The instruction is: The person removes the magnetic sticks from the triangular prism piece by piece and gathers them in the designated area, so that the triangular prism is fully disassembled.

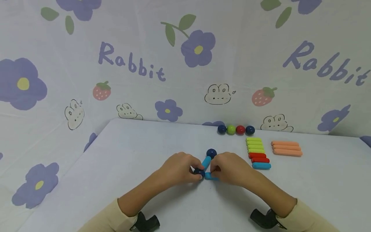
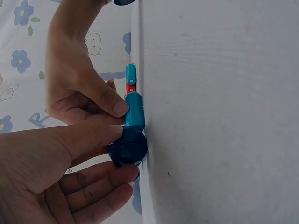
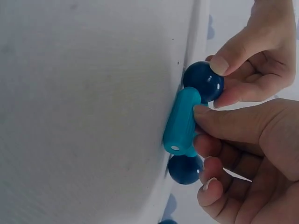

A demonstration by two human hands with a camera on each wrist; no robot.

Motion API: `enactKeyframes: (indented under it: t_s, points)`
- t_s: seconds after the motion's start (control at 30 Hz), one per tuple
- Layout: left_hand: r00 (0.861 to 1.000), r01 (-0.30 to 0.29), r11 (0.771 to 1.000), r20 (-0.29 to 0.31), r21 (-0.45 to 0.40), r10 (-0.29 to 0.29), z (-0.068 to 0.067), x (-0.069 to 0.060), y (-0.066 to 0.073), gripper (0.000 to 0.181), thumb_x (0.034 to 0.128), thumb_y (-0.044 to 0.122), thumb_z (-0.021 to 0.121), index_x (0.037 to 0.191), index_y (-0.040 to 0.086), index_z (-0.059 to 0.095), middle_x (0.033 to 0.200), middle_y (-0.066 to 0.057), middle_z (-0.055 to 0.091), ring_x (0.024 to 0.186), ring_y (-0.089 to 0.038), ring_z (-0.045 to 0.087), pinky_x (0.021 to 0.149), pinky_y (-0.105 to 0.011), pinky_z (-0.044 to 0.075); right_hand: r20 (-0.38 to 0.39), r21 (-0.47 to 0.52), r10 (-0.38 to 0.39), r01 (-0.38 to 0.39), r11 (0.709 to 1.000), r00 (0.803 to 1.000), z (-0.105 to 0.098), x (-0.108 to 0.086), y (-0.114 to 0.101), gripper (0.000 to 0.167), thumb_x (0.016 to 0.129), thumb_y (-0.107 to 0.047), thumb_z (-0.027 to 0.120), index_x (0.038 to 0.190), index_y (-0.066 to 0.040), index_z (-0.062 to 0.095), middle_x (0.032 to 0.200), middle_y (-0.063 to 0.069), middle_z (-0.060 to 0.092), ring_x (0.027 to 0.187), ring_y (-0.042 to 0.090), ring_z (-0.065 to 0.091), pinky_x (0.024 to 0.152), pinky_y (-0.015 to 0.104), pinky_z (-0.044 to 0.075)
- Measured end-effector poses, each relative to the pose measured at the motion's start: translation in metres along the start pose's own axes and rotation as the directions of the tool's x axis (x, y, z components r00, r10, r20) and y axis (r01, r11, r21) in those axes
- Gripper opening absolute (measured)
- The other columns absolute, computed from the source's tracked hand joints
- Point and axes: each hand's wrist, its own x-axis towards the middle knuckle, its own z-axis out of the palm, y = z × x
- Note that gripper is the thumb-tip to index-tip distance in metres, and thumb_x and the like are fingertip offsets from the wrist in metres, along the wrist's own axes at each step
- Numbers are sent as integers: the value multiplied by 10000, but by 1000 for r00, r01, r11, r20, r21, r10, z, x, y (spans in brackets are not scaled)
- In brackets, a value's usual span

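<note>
My left hand pinches a dark blue ball between thumb and fingers, low on the white table. Close on its right, my right hand holds a light blue stick with a silvery dot at its end. In the right wrist view the stick's other end touches the held ball. A second light blue stick runs from that ball toward another dark blue ball farther back. The right fingers partly cover the first stick in the head view.
At the table's back edge stands a row of balls in dark blue, green and red. Right of the hands lie yellow-green sticks, red sticks and one blue stick. Orange sticks lie farther right. A patterned cloth hangs behind.
</note>
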Motion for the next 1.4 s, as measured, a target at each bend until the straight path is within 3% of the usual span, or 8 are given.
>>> enactKeyframes:
  t_s: [0.3, 0.53, 0.87, 1.1, 1.4]
  points:
    - [1000, 16, 999, -3, 35, -16, -1, 0, 2, 207, 852, 162, 807, 1050, 104, 792, 977, 36, 756, 720, 25, 651, 664, -167, 500, -3, -3, 49, -49, 999, 999, -4, -12, 9, 90, 858, -83, 794, 802, -141, 757, 676, -107, 585, 658, 106, 519, 638, 249, 493]
    - [1000, 29, 999, 0, 42, -29, -1, 0, 3, 203, 853, 163, 808, 1048, 107, 794, 960, 38, 755, 717, 17, 639, 665, -175, 496, 2, -25, 89, -89, 996, 996, -15, -37, 29, 87, 837, -72, 805, 831, -149, 764, 738, -96, 615, 705, 109, 534, 659, 264, 507]
    - [1000, 28, 999, -3, 32, -28, -1, -1, 3, 205, 851, 151, 809, 1047, 94, 791, 958, 24, 755, 713, 14, 635, 667, -178, 495, -9, -52, 152, -152, 987, 988, -26, -63, 61, 123, 832, -101, 813, 780, -178, 732, 699, -108, 587, 666, 109, 515, 603, 275, 466]
    - [999, 32, 999, -8, 32, -31, 0, 0, 3, 204, 851, 154, 810, 1047, 99, 792, 959, 31, 756, 721, 18, 641, 673, -181, 496, -44, -118, 149, -153, 981, 988, -33, -73, 81, 97, 845, -63, 787, 827, -149, 748, 746, -90, 614, 671, 112, 510, 578, 265, 450]
    - [999, 35, 999, -5, 25, -34, 0, 0, 3, 202, 850, 154, 810, 1044, 98, 792, 957, 35, 756, 722, 19, 642, 675, -182, 496, -34, -140, 151, -155, 978, 988, -38, -76, 91, 139, 823, -47, 809, 800, -163, 736, 719, -88, 574, 674, 112, 505, 562, 251, 435]
